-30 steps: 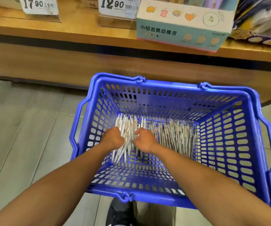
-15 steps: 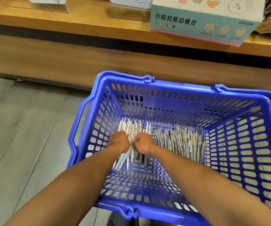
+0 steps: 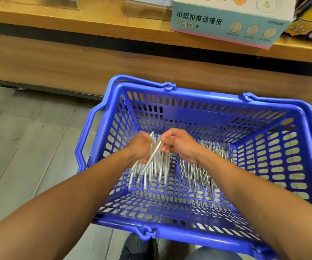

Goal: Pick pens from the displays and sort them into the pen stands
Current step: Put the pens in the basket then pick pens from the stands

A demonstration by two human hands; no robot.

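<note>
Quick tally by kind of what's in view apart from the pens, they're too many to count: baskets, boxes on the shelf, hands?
Blue basket: 1
Pale box with printed characters on the shelf: 1
Hands: 2, left hand, right hand
Total: 4

The box top and fingers are hidden.
</note>
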